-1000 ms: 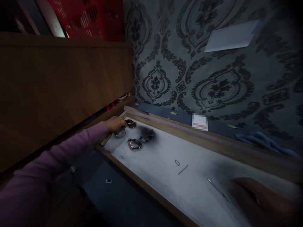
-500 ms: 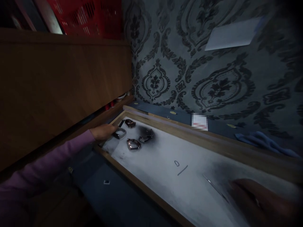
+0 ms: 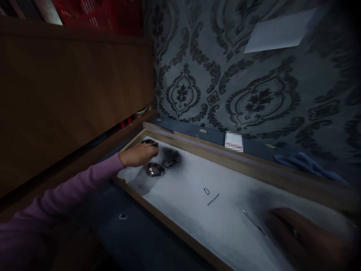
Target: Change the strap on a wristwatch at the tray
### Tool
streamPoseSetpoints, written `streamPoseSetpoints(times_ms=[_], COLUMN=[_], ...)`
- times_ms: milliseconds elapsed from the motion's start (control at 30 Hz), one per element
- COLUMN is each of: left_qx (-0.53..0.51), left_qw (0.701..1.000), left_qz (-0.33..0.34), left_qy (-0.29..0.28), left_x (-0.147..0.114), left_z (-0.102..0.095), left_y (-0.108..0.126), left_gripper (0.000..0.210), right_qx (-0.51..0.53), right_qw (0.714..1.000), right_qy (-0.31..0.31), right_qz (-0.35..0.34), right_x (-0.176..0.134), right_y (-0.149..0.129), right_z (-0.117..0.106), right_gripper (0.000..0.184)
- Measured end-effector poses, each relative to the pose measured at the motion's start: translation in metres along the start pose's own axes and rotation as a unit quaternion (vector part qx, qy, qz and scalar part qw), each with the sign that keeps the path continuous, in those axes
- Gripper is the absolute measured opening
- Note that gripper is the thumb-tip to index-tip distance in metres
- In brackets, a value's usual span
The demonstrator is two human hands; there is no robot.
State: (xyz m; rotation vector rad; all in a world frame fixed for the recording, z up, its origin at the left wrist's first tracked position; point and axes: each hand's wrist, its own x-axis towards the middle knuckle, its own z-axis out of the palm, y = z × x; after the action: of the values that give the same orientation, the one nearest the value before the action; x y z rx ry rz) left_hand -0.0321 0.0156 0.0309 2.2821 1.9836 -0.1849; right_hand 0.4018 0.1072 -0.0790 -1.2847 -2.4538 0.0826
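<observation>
My left hand [image 3: 141,154], in a purple sleeve, reaches over the far left end of a shallow wooden tray [image 3: 172,226] lined with white. Its fingers are closed, and what they hold is hidden. A dark wristwatch [image 3: 150,142] shows just behind the fingers. Nearer me lie a watch with a shiny brownish band [image 3: 155,169] and another dark watch [image 3: 170,160]. Low on the right, my right hand [image 3: 307,235] is in deep shadow, its fingers curled; I cannot make out what is in them. A thin silver tool [image 3: 253,221] lies beside it on the lining.
Behind the tray, a blue cloth [image 3: 308,165] and a small white card [image 3: 234,142] rest on the dark blue surface [image 3: 132,241]. A wooden cabinet [image 3: 70,98] with a red basket [image 3: 98,15] stands at left. Patterned wallpaper [image 3: 183,90] covers the wall, bearing a white paper [image 3: 279,30].
My left hand has moved right from the tray's left edge, covering the spot where a grey-banded watch showed. My right hand has shifted slightly left. The view has tilted a little.
</observation>
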Motion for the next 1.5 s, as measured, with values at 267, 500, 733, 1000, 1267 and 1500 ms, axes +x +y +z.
streamPoseSetpoints(times_ms=[267, 500, 733, 1000, 1267, 1500], left_qx=[-0.050, -0.096, -0.190, -0.499, -0.548, -0.610], left_qw=[0.996, 0.994, 0.980, 0.864, 0.826, 0.784], left_qz=[0.075, 0.043, 0.018, 0.055, 0.124, 0.080], left_qy=[0.012, 0.036, 0.057, 0.048, -0.036, -0.088], left_x=[0.048, 0.052, 0.059, 0.059, 0.055, 0.056], left_z=[0.021, 0.039, 0.039, 0.023, 0.034, 0.045], left_y=[0.024, 0.022, 0.027, 0.086, 0.120, 0.118], left_gripper=[0.013, 0.017, 0.017, 0.019, 0.027, 0.035], right_qx=[0.061, 0.062, 0.137, 0.472, 0.696, 0.703], right_qw=[0.997, 0.996, 0.985, 0.875, 0.696, 0.690], right_qy=[0.006, 0.017, 0.056, -0.095, -0.048, -0.063], right_qz=[-0.049, -0.064, -0.089, 0.061, 0.169, 0.160], right_x=[0.006, 0.004, 0.007, 0.034, 0.044, 0.038], right_y=[-0.018, -0.025, -0.042, -0.119, -0.147, -0.139], right_z=[-0.014, -0.019, -0.024, -0.035, 0.011, 0.020], right_gripper=[0.026, 0.028, 0.024, 0.029, 0.037, 0.040])
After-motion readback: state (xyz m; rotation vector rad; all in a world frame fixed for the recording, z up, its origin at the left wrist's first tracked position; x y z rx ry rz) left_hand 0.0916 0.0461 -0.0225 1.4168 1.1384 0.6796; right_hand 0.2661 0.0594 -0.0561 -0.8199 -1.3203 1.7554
